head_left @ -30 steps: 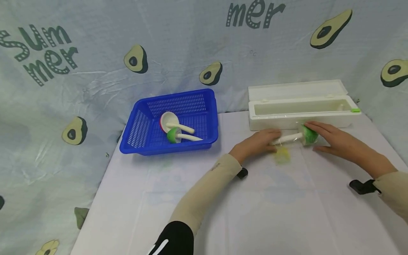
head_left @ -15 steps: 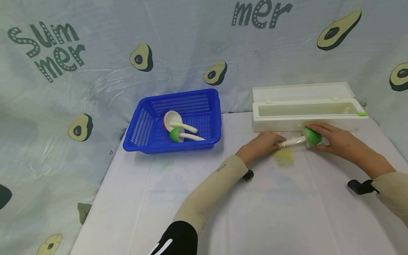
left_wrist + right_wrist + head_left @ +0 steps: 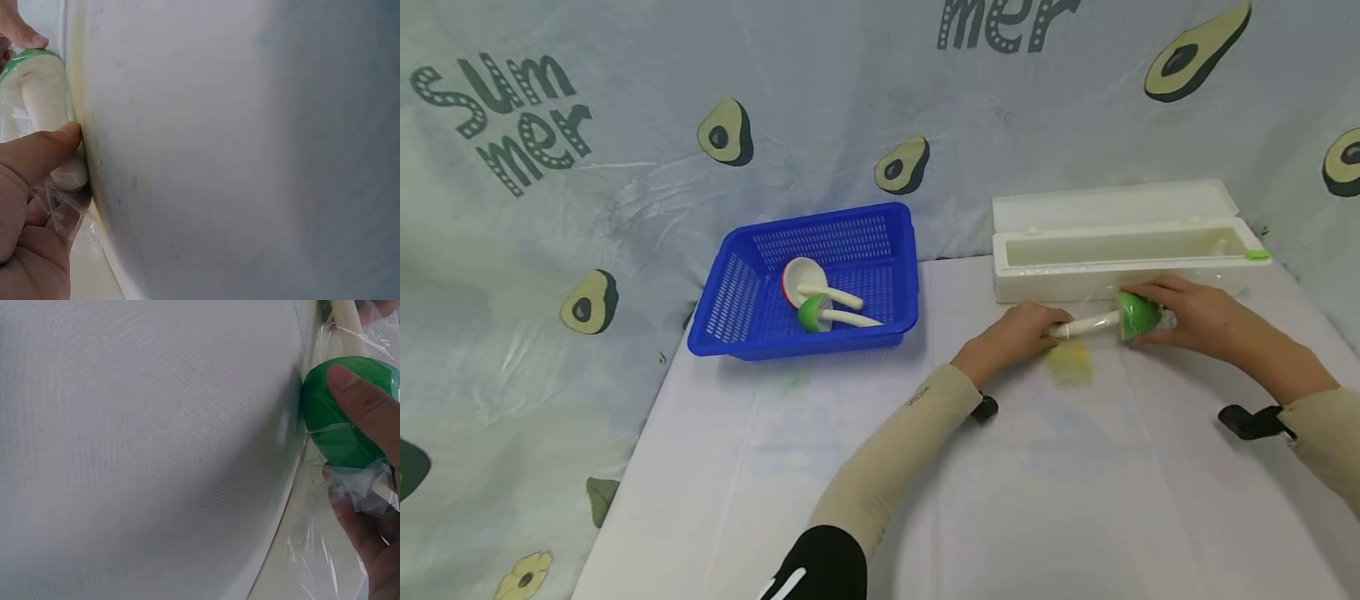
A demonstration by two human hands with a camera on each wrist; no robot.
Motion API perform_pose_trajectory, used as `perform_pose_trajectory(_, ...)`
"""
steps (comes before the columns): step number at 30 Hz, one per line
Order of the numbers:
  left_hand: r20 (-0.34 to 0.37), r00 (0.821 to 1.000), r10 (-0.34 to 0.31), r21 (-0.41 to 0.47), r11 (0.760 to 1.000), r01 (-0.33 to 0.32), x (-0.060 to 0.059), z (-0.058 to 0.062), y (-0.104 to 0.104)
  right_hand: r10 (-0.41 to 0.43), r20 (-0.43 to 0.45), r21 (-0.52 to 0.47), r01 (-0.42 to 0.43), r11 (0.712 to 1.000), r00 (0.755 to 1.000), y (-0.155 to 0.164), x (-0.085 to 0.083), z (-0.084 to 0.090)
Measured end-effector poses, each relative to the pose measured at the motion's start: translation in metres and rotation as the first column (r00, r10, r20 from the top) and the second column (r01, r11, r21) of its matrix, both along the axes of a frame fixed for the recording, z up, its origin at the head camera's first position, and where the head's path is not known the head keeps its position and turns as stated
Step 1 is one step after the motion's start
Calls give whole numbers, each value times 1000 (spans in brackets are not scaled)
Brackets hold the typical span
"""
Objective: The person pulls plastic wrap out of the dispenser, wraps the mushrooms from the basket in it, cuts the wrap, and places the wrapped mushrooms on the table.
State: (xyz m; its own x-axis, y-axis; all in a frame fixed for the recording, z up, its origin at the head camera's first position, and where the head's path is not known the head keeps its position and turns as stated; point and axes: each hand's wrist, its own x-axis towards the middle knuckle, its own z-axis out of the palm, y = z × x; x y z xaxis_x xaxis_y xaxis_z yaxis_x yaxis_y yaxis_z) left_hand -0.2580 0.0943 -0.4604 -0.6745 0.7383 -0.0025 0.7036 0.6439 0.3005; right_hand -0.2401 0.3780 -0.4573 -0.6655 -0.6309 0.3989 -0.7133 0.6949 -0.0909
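Note:
A green-capped toy mushroom (image 3: 1131, 317) with a white stem (image 3: 1086, 327) lies on the white table, wrapped in clear film. My left hand (image 3: 1051, 327) pinches the stem end; in the left wrist view its thumb (image 3: 56, 140) presses the film against the stem (image 3: 40, 103). Around the cap curl the fingers of my right hand (image 3: 1150, 310). The right wrist view shows that hand's thumb (image 3: 365, 406) on the green cap (image 3: 334, 422), with crumpled film (image 3: 353, 487) below it.
An open white film dispenser box (image 3: 1120, 271) stands just behind the hands. At the back left, a blue basket (image 3: 730, 300) holds a red-capped mushroom (image 3: 797, 279) and a green-capped one (image 3: 812, 315). A yellowish smear (image 3: 1069, 362) marks the tablecloth.
My right hand has gone from lying flat over the cap to curling round it. The mushroom has shifted slightly toward the box; the left hand stays at the stem.

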Motion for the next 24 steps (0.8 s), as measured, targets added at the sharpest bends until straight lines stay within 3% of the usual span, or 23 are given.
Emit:
perform_pose_trajectory(10,21,1000,8,79,997,-9,-4,-1,5,-14,5,25,14,1000,1000,5,2,9)
perform_pose_trajectory(18,100,995,-21,90,996,12,-8,1,1,-93,112,74,85,994,989,-3,5,15)
perform_pose_trajectory(24,97,995,-10,105,994,0,-14,4,-1,-130,171,89,116,989,977,-10,-1,22)
